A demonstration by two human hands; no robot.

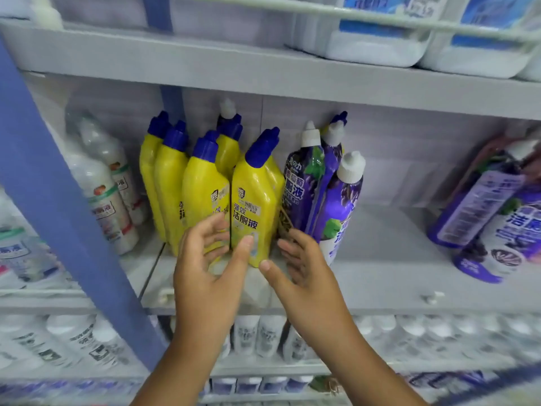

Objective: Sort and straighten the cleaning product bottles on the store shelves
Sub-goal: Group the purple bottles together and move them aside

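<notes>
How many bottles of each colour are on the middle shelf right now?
Yellow bottles with blue caps: 6 visible
Purple bottles by the yellow group: 3
Purple bottles tipped at far right: 2
White bottles at left: 2 clear, more blurred
Total: at least 13

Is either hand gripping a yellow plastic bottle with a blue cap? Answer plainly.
No: the left hand and right hand flank the front yellow plastic bottle, fingers relaxed, nothing gripped.

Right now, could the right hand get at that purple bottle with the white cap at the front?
Probably yes. The right hand is open right beside the front purple bottle, with nothing between them.
</notes>
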